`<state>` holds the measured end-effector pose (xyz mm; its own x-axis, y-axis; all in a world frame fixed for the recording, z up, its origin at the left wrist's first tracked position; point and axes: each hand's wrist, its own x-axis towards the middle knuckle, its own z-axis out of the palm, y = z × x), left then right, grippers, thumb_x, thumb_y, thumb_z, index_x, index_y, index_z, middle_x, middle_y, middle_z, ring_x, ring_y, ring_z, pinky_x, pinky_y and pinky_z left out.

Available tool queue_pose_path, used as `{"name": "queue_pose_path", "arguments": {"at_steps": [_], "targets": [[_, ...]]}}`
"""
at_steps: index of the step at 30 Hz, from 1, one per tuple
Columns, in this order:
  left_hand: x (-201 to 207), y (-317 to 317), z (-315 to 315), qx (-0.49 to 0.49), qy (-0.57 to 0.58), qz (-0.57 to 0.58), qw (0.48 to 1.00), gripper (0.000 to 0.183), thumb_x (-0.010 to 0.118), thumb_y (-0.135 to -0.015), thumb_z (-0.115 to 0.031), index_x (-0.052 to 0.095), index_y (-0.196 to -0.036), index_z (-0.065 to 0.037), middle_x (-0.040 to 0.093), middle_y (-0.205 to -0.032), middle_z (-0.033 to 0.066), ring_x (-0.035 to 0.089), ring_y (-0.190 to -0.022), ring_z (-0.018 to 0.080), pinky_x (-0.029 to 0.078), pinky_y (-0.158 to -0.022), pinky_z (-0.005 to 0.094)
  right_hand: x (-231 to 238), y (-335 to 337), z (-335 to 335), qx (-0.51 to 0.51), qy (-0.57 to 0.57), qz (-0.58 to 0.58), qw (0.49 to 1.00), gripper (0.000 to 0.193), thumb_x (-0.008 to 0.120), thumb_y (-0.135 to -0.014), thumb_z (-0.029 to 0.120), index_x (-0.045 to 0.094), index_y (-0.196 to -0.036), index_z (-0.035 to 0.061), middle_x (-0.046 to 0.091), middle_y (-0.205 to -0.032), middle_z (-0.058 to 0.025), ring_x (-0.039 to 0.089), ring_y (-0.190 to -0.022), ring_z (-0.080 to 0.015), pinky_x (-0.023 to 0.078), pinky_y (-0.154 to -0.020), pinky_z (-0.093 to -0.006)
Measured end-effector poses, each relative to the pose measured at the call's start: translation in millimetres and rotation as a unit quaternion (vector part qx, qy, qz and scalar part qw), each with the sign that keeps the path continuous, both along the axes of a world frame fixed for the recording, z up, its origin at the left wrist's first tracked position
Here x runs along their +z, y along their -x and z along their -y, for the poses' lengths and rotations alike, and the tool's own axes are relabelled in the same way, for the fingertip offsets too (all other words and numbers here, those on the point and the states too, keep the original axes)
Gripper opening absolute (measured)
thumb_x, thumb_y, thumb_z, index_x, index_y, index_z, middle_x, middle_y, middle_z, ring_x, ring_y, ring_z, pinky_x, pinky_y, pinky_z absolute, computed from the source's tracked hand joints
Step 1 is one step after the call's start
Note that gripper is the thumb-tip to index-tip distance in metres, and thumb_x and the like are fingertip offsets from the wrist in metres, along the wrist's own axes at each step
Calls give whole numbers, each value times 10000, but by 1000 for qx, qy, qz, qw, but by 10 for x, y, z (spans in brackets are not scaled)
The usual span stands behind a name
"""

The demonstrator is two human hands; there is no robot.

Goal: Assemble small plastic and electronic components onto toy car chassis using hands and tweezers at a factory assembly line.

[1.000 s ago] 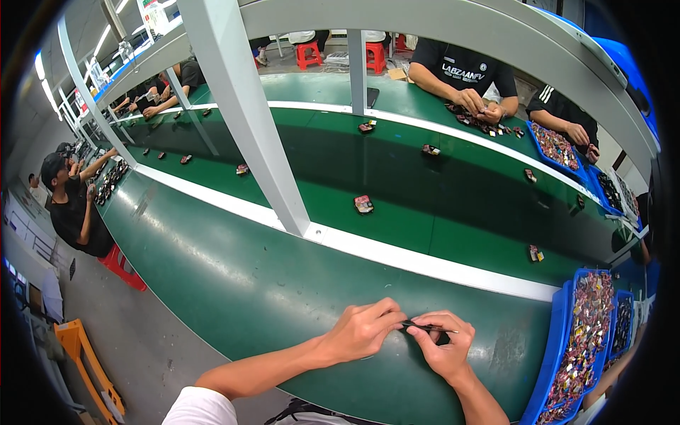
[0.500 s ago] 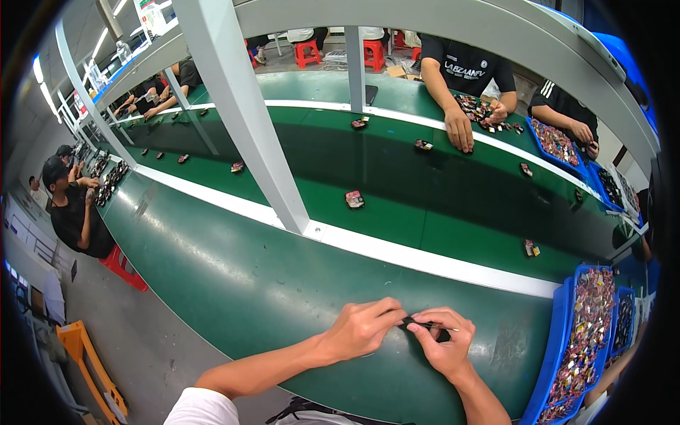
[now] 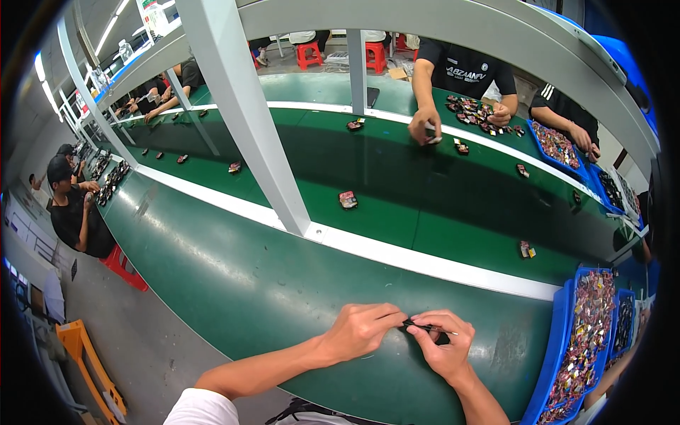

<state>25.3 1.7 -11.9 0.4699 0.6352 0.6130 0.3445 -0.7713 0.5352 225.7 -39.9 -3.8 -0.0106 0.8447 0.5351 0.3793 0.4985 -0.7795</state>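
Over the near green worktop (image 3: 283, 297), my left hand (image 3: 360, 330) and my right hand (image 3: 448, 346) meet at a small black plastic piece (image 3: 410, 324). The fingertips of my left hand pinch its left end. My right hand wraps its fingers and thumb around the other side, covering most of it. A thin, light-coloured stick-like end (image 3: 446, 331) pokes out past the right fingers; its kind I cannot make out. Both hands are closed.
A blue bin (image 3: 562, 340) of small wired parts stands at my right. Beyond a white rail (image 3: 425, 263), a green conveyor belt (image 3: 397, 230) carries small black-and-red pieces (image 3: 347, 200). A grey post (image 3: 248, 120) rises at the rail. Across the belt, a co-worker's hand (image 3: 426, 126) reaches in.
Pieces on the belt have slid slightly left. The co-worker's reaching hand has moved left over the belt and seems to hold a piece. My hands have barely moved.
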Motion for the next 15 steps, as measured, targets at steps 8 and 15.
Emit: {"name": "queue_pose_path", "arguments": {"at_steps": [8,15], "targets": [[-2,-12,10,4,0,-2,1000,227,760,-748,44,734,-955,-46,728,-914,40,724,-719,217,571,-581,312,1,-9,8,-1,5,4,1000,189,844,-740,-33,749,-892,25,763,-893,-97,531,-459,-49,399,-423,-206],[12,-16,7,5,-5,0,1000,236,769,-739,40,729,-956,-45,728,-921,36,722,-711,212,574,-579,310,11,-5,-2,0,4,4,1000,186,846,-744,-29,751,-893,27,763,-892,-96,540,-467,-50,401,-422,-207]]}}
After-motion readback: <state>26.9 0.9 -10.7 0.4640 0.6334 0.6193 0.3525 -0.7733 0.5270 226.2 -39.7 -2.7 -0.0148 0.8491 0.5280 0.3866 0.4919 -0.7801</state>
